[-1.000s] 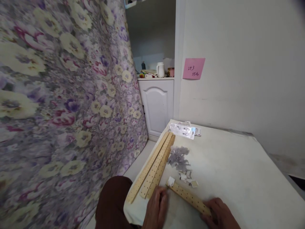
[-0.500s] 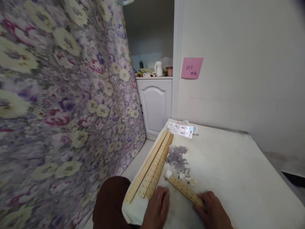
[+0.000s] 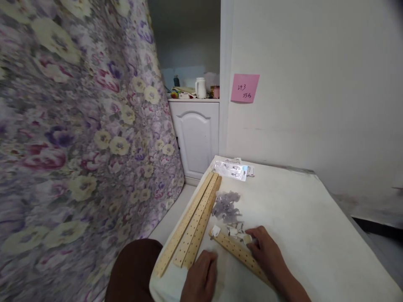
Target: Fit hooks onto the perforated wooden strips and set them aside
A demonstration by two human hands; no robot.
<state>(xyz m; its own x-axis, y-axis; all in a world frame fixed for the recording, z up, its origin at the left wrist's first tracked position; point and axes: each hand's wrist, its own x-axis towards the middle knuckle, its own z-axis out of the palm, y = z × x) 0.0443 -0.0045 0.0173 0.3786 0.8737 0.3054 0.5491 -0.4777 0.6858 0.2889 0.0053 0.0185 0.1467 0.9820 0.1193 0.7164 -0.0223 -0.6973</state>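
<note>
My right hand (image 3: 264,248) reaches over the short perforated wooden strip (image 3: 236,251), its thumb and forefinger closed at a small white square piece (image 3: 247,239). The strip lies slantwise on the table, its near end partly hidden by my right hand and forearm. A white square hook (image 3: 215,230) sits at its far end. Beside the strip is a small group of white pieces with metal hooks (image 3: 234,230). My left hand (image 3: 200,274) rests curled at the table's near side, beside the long perforated strips (image 3: 193,235); whatever its fingers may hold is hidden.
A heap of greyish translucent pieces (image 3: 227,205) lies mid-table. Clear plastic packaging (image 3: 231,170) is at the back. A floral curtain (image 3: 78,147) hangs on the left. A white cabinet (image 3: 198,138) and a wall with a pink note (image 3: 245,88) stand behind.
My right hand has let go of the short strip's near end and moved forward to the white square piece. My left hand stays curled near the same place. The view has shifted slightly.
</note>
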